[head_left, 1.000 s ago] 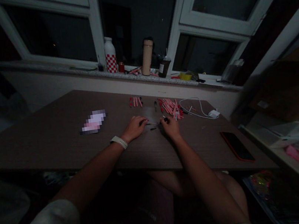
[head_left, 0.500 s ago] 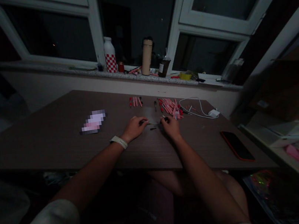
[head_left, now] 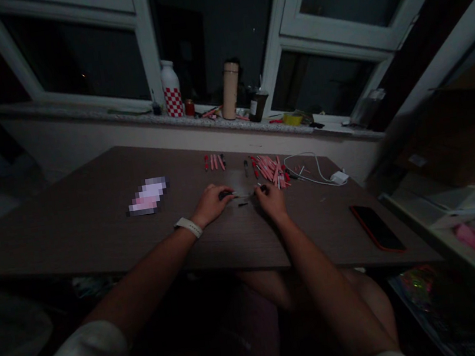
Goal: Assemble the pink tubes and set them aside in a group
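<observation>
My left hand (head_left: 212, 204) is closed around a dark pen-like piece (head_left: 224, 194), its pale tip pointing right. Across a narrow gap, my right hand (head_left: 271, 201) pinches a small dark piece (head_left: 264, 188); its exact kind is too dim to make out. A thin refill-like rod (head_left: 244, 195) seems to run between the two hands, though I cannot tell which one holds it. Just below, a short black piece (head_left: 243, 204) lies on the table. Beyond my right hand is a heap of pink pens (head_left: 270, 167), and a dark pen piece (head_left: 246, 168) lies beside it.
Several pens (head_left: 214, 162) lie in a row on the table (head_left: 92, 223). A white cable with charger (head_left: 339, 177) and a red-edged phone (head_left: 378, 228) are at right, a blurred pink-white item (head_left: 148, 196) at left. Bottles, including a checkered one (head_left: 172, 92), stand on the sill.
The view has shifted slightly. My left hand has tilted a little, so more of its dark piece shows; my right hand keeps nearly the same place and grip.
</observation>
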`<state>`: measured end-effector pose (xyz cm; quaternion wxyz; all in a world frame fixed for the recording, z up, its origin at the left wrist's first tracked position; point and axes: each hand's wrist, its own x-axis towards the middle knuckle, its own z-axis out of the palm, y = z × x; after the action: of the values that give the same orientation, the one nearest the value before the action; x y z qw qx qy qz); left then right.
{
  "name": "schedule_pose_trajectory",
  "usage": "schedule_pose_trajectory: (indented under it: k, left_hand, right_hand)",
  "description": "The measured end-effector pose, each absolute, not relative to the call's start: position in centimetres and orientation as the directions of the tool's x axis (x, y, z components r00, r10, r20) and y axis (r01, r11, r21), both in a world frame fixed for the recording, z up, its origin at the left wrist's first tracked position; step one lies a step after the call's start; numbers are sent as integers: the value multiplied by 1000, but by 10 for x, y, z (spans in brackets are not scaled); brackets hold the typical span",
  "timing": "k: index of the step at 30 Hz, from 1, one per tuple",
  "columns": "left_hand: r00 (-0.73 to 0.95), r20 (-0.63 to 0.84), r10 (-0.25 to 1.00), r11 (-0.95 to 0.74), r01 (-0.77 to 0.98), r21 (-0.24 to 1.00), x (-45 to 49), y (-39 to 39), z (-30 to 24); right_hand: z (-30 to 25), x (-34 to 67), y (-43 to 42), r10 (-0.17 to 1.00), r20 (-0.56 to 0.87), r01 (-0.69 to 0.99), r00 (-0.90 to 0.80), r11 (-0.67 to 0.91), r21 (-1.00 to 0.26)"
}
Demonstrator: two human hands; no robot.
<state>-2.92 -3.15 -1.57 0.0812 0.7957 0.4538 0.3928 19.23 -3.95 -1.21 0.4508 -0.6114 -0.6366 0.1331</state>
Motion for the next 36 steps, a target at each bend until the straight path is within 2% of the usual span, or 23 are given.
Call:
schedule_pose_trajectory:
  k: [7, 12, 16, 23, 28, 36]
  left_hand:
    - [226, 611, 759, -584, 651, 485, -29, -31, -14]
    - [197, 616, 763, -564, 669, 484, -31, -31, -14]
    - [58, 594, 802, -415, 769, 485, -38, -29, -11]
    - [-137, 482, 865, -73, 918, 391, -54, -28, -8]
    - [-137, 416, 899, -12, 942, 336, -55, -31, -6]
    - [-178, 382, 907, 42, 939, 340, -60, -30, -4]
  right_hand:
    - [-18, 194, -36, 892, 412, 593, 188, 231, -771]
    - [-20, 195, -35, 900, 387, 613, 200, 193, -766]
    - [-21, 197, -36, 908, 358, 663, 216, 133, -737]
    - [-20, 201, -37, 931, 282, 749, 233, 13, -663]
    - [-20, 200, -38, 941, 244, 770, 234, -26, -638]
    - [-21, 198, -34, 947, 251, 783, 201, -2, -622]
